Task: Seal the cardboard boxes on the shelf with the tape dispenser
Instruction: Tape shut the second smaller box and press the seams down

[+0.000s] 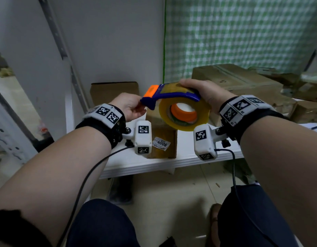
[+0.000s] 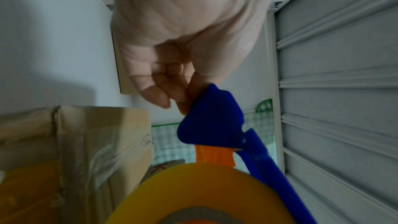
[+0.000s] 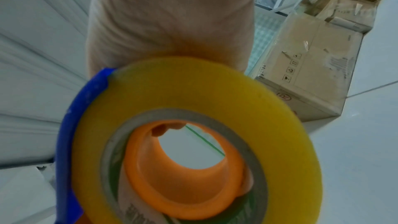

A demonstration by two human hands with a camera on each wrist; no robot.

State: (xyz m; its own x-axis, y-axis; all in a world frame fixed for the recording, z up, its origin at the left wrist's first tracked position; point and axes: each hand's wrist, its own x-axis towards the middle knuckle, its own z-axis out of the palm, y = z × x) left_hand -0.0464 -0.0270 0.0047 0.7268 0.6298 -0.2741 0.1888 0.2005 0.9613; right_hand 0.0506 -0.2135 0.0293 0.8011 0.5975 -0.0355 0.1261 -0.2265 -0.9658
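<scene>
Hidden: right hand fingers are disappearing behind the tape dispenser, gripping it.
Left hand: pinching its blue nose.
Dispenser: hovering above the small box; yellow roll, orange hub.

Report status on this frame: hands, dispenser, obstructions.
Right hand grips tape dispenser over the roll. Left hand pinches its blue nose end. Dispenser held in the air above small box on shelf. Nothing in the way.
</scene>
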